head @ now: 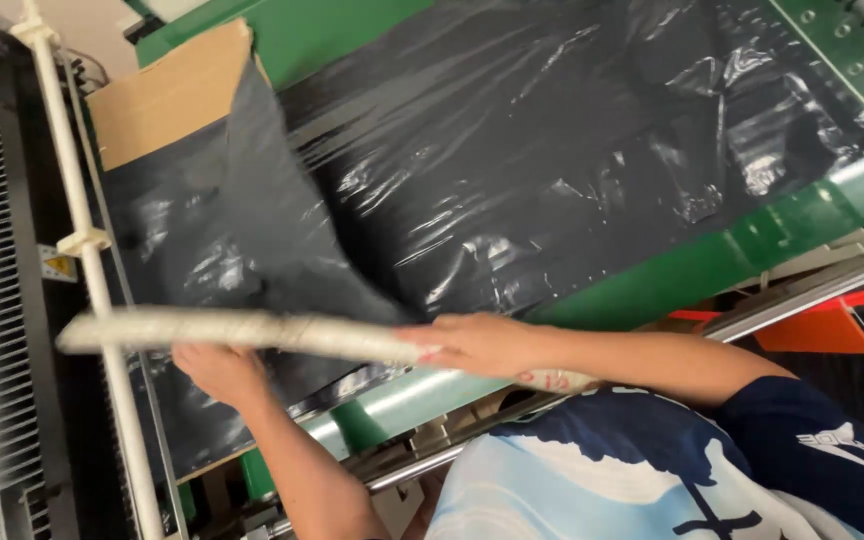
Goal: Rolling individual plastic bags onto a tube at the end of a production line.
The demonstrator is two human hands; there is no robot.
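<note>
the right hand (477,343) is closing its fingers around a long pale stick (252,332) wrapped in whitish tape, gripping it partway along so that most of the stick is reaching out past the knuckles toward a white rail (77,215), while a short end is poking out behind the wrist over the blue and white shirt (592,480). the left hand (220,372) is sitting just under the stick, further out than the right hand's grip, palm up, fingers curled against a fold of black plastic film (282,250); whether they are pinching the film or only pressing on it cannot be told, since the stick is covering the fingertips. the film is lifting into a peak just beyond both hands and is spreading flat and shiny over the green machine bed (652,285) on the far side of the grip. a piece of brown cardboard (167,95) is lying beyond the peak, well apart from the hands. the stick is blurring slightly at its far tip.
</note>
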